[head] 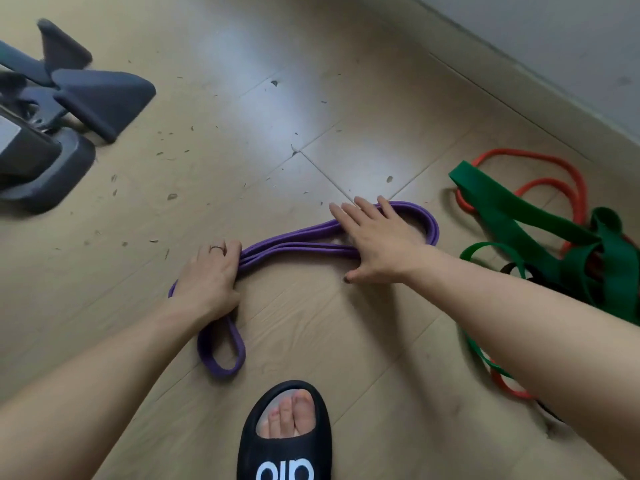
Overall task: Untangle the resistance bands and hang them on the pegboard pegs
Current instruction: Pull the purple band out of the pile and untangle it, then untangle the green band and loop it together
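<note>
On the floor: a purple band [294, 242] lay folded in several strands on the wood-look floor [242, 116], one loop ending near a black slipper [285, 434].
Left hand [207, 278]: fingers curled round the bunched strands, gripping them.
Right hand [374, 240]: flat, fingers straight and spread, pressing the band's far loop down.
Right edge: green band [519, 216] and red band [540, 168] lay tangled, near the wall [554, 36].
Left edge: dark equipment base [86, 95].
Open room: bare boards lay beyond the hands.

The black slipper [284, 441] bears white letters "alo" (seen upside down).
</note>
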### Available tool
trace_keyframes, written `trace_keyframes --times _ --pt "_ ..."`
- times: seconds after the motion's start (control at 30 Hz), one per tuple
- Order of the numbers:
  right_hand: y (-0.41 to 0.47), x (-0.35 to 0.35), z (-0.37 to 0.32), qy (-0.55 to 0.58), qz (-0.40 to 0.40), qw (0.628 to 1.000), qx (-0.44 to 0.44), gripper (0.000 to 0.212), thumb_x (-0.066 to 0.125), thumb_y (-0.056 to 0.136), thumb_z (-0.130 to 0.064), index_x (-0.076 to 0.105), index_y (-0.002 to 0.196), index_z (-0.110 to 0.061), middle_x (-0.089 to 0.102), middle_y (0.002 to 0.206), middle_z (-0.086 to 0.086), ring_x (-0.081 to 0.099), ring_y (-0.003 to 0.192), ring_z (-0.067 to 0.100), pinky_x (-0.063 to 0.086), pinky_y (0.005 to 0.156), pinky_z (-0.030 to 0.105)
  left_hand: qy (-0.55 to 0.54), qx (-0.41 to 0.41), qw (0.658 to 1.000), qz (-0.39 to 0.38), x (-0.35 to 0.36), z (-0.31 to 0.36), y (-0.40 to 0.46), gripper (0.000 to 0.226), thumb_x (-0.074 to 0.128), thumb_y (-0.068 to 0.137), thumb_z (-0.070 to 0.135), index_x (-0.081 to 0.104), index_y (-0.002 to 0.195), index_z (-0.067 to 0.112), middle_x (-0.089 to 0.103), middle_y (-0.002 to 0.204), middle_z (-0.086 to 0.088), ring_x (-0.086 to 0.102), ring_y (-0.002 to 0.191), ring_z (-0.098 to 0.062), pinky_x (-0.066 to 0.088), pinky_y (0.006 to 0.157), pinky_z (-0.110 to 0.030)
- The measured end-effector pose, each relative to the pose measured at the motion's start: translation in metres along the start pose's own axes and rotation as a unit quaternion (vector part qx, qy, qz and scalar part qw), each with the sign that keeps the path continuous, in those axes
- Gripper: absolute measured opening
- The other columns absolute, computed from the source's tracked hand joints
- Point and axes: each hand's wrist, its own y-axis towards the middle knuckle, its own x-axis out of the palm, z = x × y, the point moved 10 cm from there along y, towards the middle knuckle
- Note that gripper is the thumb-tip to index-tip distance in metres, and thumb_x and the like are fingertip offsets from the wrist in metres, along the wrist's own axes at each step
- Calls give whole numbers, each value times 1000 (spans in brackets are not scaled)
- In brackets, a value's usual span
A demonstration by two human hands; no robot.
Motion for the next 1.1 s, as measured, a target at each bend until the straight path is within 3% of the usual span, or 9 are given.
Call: trace_keyframes --times 0.13,0.23,0.33,0.43,0.53,0.67,0.77,0.93,1.1 --pt "17 -7 9 -8 47 999 24 49 60 90 -29 47 137 -21 53 131 7 50 123 30 34 109 48 -6 54 998 18 -8 0 3 43 59 82 2 40 117 19 49 112 -7 51 105 -28 43 70 -37" --pt "19 -16 24 12 68 997 31 26 54 97 -28 56 121 -18 58 115 8 57 107 31 37 83 39 25 80 995 48 -15 -6 4 41 59 85 5 45 121 18 55 110 -7 55 104 -29 50 71 -42" --pt "18 -17 34 -10 70 996 47 29 54 101 -35 53 124 -18 58 114 8 56 105 30 41 84 41 55 10 998 33 -19 -23 8 44 65 84 37 44 120 21 57 114 -6 55 111 -28 51 83 -39" --pt "17 -14 33 -38 87 995 38 25 51 103 -33 52 124 -18 59 113 7 56 103 29 39 80 39 62 -21 996 -57 -2 -37 9 77 70 68 65 38 125 23 50 121 -7 50 116 -27 43 90 -37" --pt "17 -16 31 -72 113 990 33 17 47 105 -23 52 120 -18 59 107 6 57 98 29 33 74 37 71 -15 995 -72 2 -38 6 58 66 78 50 37 121 24 52 123 -7 49 118 -28 45 94 -38" --pt "22 -20 39 -67 124 987 71 15 47 105 -21 51 118 -18 59 105 7 58 96 31 37 76 39 91 28 995 27 -28 -30 12 18 53 97 25 46 112 20 60 108 -6 60 99 -28 48 68 -35" --pt "28 -19 43 -27 99 990 99 21 43 105 -21 51 124 -17 59 112 10 57 101 31 40 85 40 121 13 991 48 -35 -33 16 29 65 92 26 45 112 22 60 103 -4 61 95 -26 42 66 -35" --pt "25 -12 44 5 47 994 102 44 54 99 -38 44 138 -20 55 127 11 52 118 31 38 107 48 129 -54 990 -11 -36 -19 23 55 64 84 52 40 122 20 58 126 -10 55 117 -30 41 95 -40" --pt "-9 -23 62 27 103 988 108 60 52 95 -54 40 146 -24 54 135 9 48 128 30 30 111 46 126 46 991 19 -55 59 36 85 65 73 68 35 137 21 51 137 -10 48 127 -30 35 108 -43"
